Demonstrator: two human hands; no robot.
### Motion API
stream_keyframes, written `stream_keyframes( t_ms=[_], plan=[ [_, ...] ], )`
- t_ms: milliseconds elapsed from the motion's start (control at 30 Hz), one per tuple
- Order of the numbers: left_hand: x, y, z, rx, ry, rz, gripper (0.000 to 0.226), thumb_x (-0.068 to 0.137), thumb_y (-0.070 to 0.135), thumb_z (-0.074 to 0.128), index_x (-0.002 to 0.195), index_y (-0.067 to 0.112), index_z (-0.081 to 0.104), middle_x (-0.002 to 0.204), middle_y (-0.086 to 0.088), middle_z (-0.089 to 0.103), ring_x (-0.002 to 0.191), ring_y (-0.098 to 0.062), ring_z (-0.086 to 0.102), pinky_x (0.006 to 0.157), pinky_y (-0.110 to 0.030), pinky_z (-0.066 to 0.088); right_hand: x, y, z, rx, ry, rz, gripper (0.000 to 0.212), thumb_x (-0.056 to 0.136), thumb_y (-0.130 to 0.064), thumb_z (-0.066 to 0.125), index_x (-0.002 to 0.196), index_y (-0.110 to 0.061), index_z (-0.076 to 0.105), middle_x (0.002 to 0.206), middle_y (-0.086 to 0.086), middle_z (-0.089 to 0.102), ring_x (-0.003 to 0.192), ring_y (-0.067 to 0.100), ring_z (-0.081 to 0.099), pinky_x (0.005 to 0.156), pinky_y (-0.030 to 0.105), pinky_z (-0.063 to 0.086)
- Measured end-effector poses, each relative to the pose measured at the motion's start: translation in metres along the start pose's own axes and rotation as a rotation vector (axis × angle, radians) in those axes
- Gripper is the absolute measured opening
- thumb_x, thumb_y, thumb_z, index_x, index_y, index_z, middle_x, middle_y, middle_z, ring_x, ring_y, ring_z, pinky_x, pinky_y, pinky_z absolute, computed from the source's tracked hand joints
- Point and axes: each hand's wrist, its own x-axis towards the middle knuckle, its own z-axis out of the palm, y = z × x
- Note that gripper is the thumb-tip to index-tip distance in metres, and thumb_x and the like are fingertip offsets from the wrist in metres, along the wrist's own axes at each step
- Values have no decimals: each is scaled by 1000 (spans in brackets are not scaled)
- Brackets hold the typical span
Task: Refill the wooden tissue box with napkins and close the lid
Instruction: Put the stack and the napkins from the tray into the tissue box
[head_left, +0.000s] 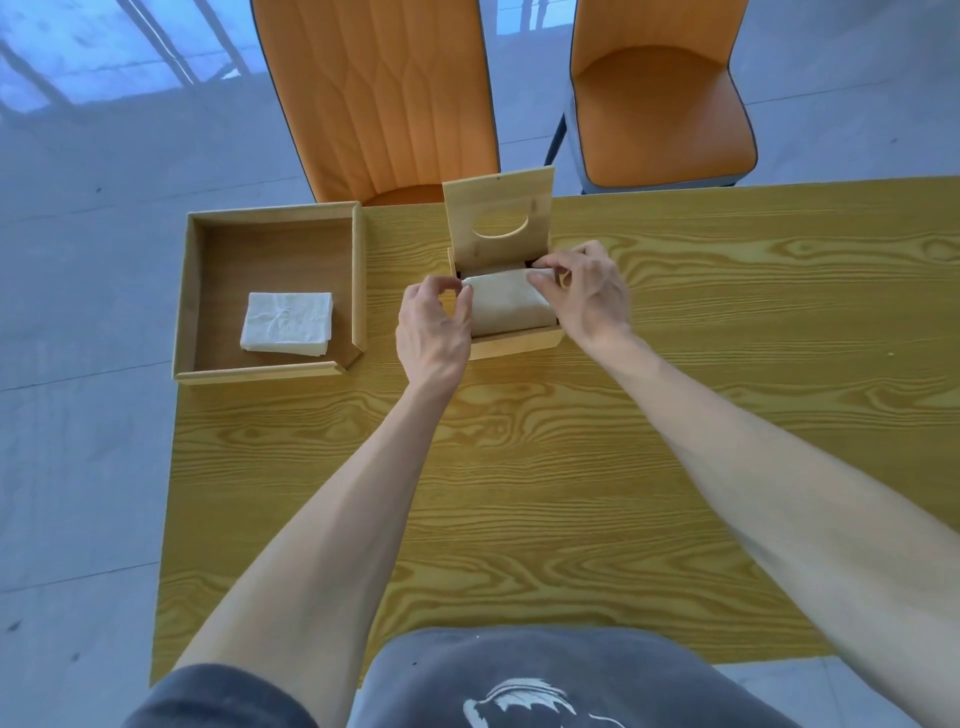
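The wooden tissue box (514, 345) stands at the table's far middle, its lid (498, 208) with an oval slot raised upright at the back. A stack of white napkins (509, 304) lies inside the box. My left hand (434, 332) pinches the stack's left edge at the box's left side. At the back right corner of the stack, my right hand (584, 291) pinches the napkins with thumb and fingers. A second stack of white napkins (287, 323) lies in the open wooden tray (270, 215) to the left.
The yellow wood-grain table (519, 493) runs toward me; the tray overhangs its left edge. Two orange chairs (384, 93) (660, 104) stand behind the far edge. Grey floor surrounds the table.
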Motion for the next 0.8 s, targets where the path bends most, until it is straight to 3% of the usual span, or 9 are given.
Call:
stream_keyframes(
  t_ms=[267, 433, 567, 633, 800],
  plan=[
    [3, 3, -3, 25, -23, -35, 23, 94, 33, 61, 115, 23, 58, 110, 8, 70, 92, -18, 68, 79, -39, 55, -1, -3, 0, -22, -15, 33, 34, 86, -29, 72, 115, -18, 60, 114, 6, 56, 83, 13, 54, 67, 26, 40],
    [-6, 5, -20, 86, -92, -27, 23, 96, 34, 58, 116, 24, 62, 108, 7, 71, 94, -17, 67, 80, -35, 54, -10, -2, -5, -36, -48, 8, 26, 91, -27, 65, 115, -17, 63, 119, 8, 54, 97, 21, 60, 68, 26, 40],
    [-15, 4, -39, 137, -171, -39, 25, 97, 36, 54, 117, 25, 65, 111, 3, 72, 93, -17, 67, 78, -31, 52, -20, -13, -10, -142, 12, -11, 22, 94, -26, 59, 112, -17, 67, 121, 10, 57, 106, 28, 60, 67, 32, 49],
    [-19, 0, -50, 157, -184, -48, 25, 96, 35, 54, 116, 26, 66, 111, 3, 72, 93, -18, 67, 78, -30, 52, -28, -24, -13, -178, 61, -70, 19, 94, -25, 59, 109, -17, 68, 118, 10, 61, 106, 30, 61, 69, 31, 50],
    [-20, -23, -84, 195, -195, -72, 26, 96, 37, 53, 115, 25, 66, 114, 2, 72, 102, -20, 68, 88, -37, 55, -49, -67, -9, -107, 75, -210, 16, 94, -24, 58, 102, -18, 71, 97, 3, 74, 85, 21, 70, 66, 27, 54]
  ],
)
